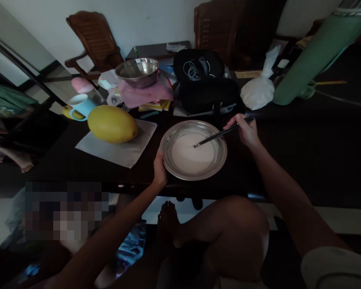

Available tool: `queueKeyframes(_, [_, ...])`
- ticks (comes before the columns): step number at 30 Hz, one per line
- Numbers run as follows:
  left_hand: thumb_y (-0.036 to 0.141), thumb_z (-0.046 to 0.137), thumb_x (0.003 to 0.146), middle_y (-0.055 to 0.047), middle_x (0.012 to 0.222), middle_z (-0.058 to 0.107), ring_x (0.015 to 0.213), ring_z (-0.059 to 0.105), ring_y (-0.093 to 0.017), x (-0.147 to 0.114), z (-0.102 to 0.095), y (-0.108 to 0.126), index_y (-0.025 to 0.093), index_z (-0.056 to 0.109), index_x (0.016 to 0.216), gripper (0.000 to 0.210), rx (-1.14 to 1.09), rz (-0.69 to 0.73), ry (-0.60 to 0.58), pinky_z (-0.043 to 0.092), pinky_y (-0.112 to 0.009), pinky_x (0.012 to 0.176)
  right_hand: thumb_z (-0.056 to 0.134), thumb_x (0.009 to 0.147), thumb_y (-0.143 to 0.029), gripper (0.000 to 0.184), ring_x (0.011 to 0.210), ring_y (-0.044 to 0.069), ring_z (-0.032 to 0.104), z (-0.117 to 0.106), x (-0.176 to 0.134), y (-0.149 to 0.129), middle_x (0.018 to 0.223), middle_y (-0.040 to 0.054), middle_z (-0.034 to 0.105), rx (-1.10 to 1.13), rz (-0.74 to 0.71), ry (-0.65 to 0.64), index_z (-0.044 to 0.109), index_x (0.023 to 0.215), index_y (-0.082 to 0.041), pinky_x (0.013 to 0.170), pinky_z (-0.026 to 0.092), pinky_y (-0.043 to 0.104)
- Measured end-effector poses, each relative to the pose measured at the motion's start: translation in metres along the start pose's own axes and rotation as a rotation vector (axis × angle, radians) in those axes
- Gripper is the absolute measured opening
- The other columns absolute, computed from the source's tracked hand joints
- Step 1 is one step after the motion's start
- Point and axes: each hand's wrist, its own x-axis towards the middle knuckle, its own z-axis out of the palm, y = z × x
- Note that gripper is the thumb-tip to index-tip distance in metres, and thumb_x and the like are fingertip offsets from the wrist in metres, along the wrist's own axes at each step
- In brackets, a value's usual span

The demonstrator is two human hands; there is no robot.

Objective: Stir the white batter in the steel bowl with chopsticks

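A shallow stainless steel bowl (pixel 223 154) stands on the dark table in front of me. Inside it lies a pale, whitish batter-like mixture (pixel 188 160). My left hand (pixel 160 170) is closed on the bowl's left side, its fingers partly hidden beneath the rim. Dark chopsticks (pixel 213 137) are gripped in my right hand (pixel 246 129) above the bowl's right edge. They slant down to the left, and their tips, coated with white, meet the mixture near the bowl's middle.
A large yellow melon (pixel 111 124) lies on a grey mat (pixel 129 154), beside a light blue mug (pixel 82 105). Behind are another steel bowl (pixel 138 74), a black bag (pixel 206 92), a tied white bag (pixel 258 92) and a tall green flask (pixel 313 56). A person sits at lower left.
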Motion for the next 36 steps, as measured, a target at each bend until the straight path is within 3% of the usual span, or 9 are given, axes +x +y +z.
queueKeyframes(4, [0.048,0.048,0.091,-0.003,0.128,0.066,0.13,0.052,-0.026,0.0,-0.002,-0.002,0.023,0.068,0.116,0.041,0.031,0.004,0.012,0.035,-0.04,0.115,0.058,0.082,-0.066,0.046,0.052,0.017,0.066,0.004,-0.008,-0.003,0.056,0.0,0.066,0.025,0.064,-0.05,0.067,0.066,-0.024,0.057,0.055,0.033])
queueKeyframes(7, [0.048,0.047,0.092,-0.003,0.13,0.065,0.132,0.05,-0.025,0.002,-0.004,-0.005,0.023,0.067,0.118,0.041,0.027,0.012,0.0,0.033,-0.04,0.116,0.059,0.082,-0.065,0.045,0.067,0.019,0.07,0.012,-0.012,-0.009,0.068,0.0029,0.073,-0.019,0.04,-0.186,0.071,0.071,-0.024,0.069,0.057,0.034])
queueKeyframes(10, [0.047,0.049,0.092,-0.003,0.13,0.065,0.131,0.05,-0.026,0.003,-0.006,-0.007,0.022,0.068,0.117,0.041,0.053,0.02,0.011,0.032,-0.039,0.117,0.058,0.085,-0.061,0.043,0.07,0.018,0.071,0.009,-0.01,-0.01,0.069,0.0029,0.074,-0.047,-0.013,-0.119,0.072,0.072,-0.023,0.073,0.056,0.033])
queueKeyframes(14, [0.047,0.05,0.091,-0.005,0.13,0.065,0.13,0.05,-0.027,0.003,-0.006,-0.006,0.019,0.068,0.117,0.042,0.067,0.016,0.023,0.033,-0.039,0.115,0.057,0.086,-0.06,0.042,0.052,0.016,0.066,0.002,-0.006,-0.005,0.053,-0.0008,0.065,0.047,0.004,-0.006,0.068,0.068,-0.024,0.058,0.055,0.031])
queueKeyframes(20, [0.047,0.052,0.089,-0.005,0.126,0.066,0.127,0.053,-0.025,0.002,-0.003,-0.003,0.019,0.068,0.117,0.043,0.068,0.009,0.049,0.035,-0.038,0.114,0.06,0.085,-0.059,0.04,0.068,0.017,0.071,0.011,-0.014,-0.012,0.069,0.0027,0.074,-0.015,0.0,-0.208,0.072,0.072,-0.022,0.069,0.057,0.032])
queueKeyframes(23, [0.046,0.051,0.088,-0.005,0.125,0.067,0.125,0.054,-0.025,0.002,-0.003,-0.003,0.019,0.068,0.116,0.043,0.072,-0.004,0.054,0.036,-0.037,0.113,0.059,0.087,-0.056,0.039,0.07,0.017,0.071,0.006,-0.011,-0.011,0.069,0.0021,0.074,-0.027,-0.02,-0.139,0.072,0.074,-0.022,0.071,0.057,0.031])
queueKeyframes(27, [0.048,0.05,0.089,-0.005,0.123,0.068,0.123,0.055,-0.024,0.002,-0.003,-0.004,0.019,0.068,0.115,0.043,0.103,0.006,0.057,0.037,-0.037,0.112,0.056,0.088,-0.057,0.041,0.053,0.015,0.066,0.0,-0.006,-0.005,0.054,-0.0006,0.066,0.049,0.0,-0.017,0.069,0.07,-0.023,0.057,0.054,0.029])
queueKeyframes(32, [0.046,0.048,0.09,-0.006,0.12,0.069,0.122,0.056,-0.023,0.002,-0.001,0.0,0.018,0.07,0.111,0.042,0.122,0.017,0.042,0.037,-0.036,0.112,0.058,0.087,-0.058,0.04,0.064,0.017,0.069,0.009,-0.011,-0.01,0.062,0.0016,0.07,0.0,0.004,-0.204,0.07,0.07,-0.023,0.067,0.055,0.032])
queueKeyframes(36, [0.044,0.049,0.088,-0.007,0.117,0.07,0.119,0.057,-0.024,0.002,0.001,0.003,0.017,0.071,0.106,0.039,0.142,0.042,0.043,0.04,-0.036,0.109,0.057,0.088,-0.056,0.039,0.07,0.016,0.069,0.004,-0.009,-0.01,0.069,0.0023,0.072,-0.063,-0.034,-0.13,0.069,0.072,-0.022,0.073,0.055,0.032])
